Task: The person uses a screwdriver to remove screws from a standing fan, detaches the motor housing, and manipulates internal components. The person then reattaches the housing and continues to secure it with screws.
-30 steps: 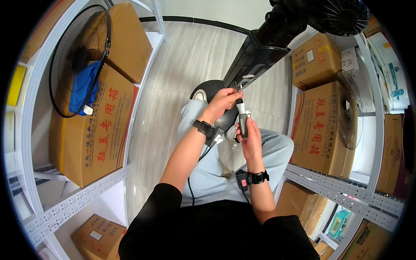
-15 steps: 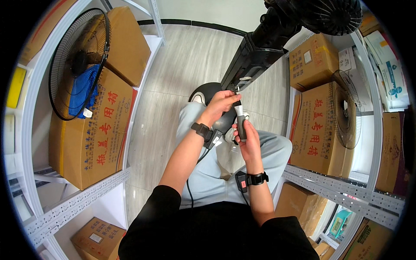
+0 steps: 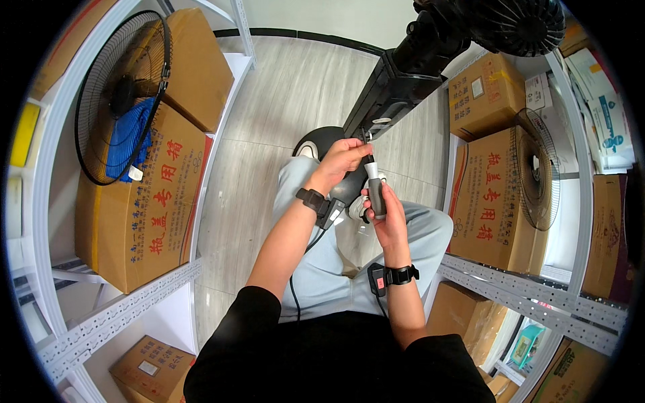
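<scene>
Right hand [image 3: 391, 220] slightly rightward, round grey tool [image 3: 376, 195]; left hand [image 3: 341, 161] on shaft [image 3: 371, 160]

Left hand [image 3: 342, 160] pinching, right hand [image 3: 390, 216] curled; 2 forearms [image 3: 284, 238] angled inward.

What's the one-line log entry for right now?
right hand: holding tool by grey handle | left hand: at tool's far end, grip unclear | post: black, leaning in view, by left hand
</scene>
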